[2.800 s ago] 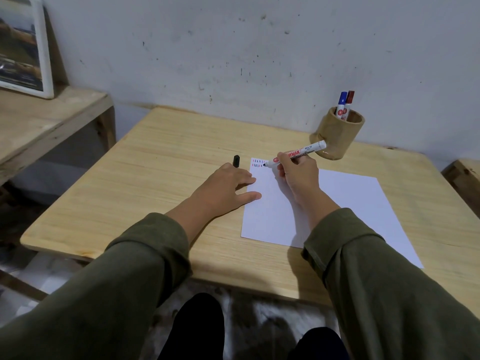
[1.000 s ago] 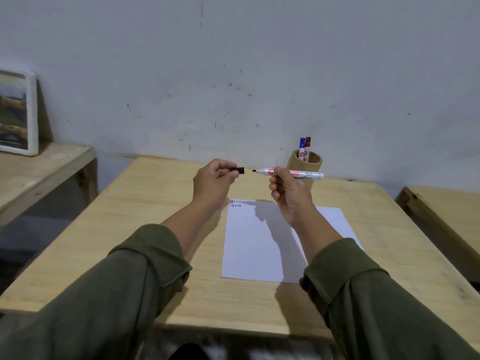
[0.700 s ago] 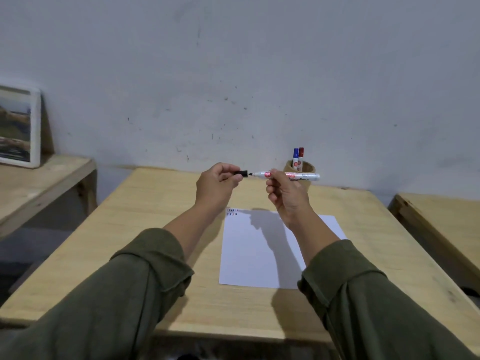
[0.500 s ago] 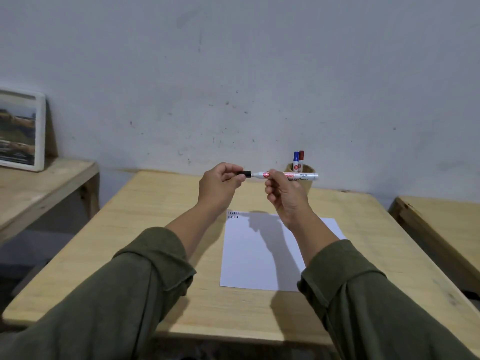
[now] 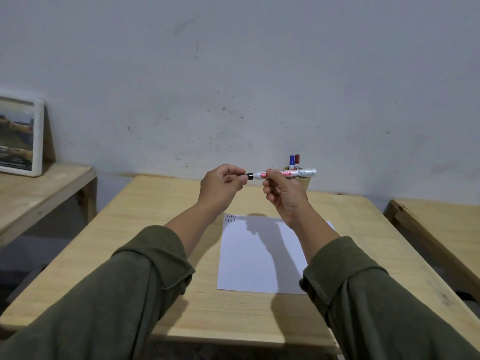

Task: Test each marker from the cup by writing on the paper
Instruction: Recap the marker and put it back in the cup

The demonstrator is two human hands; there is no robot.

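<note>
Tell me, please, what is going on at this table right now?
A person is testing markers. The right hand holds a white marker level above the table, while the left hand pinches its black cap at the tip. The paper below has two short rows of strokes in its far left corner. A blue marker and a red marker stand in the cup.

Paper (image 5: 262, 255) on table (image 5: 155, 229), cup (image 5: 302, 181) behind it holding two markers (image 5: 294, 162), framed picture (image 5: 19, 136) on left bench (image 5: 39, 185)
</note>
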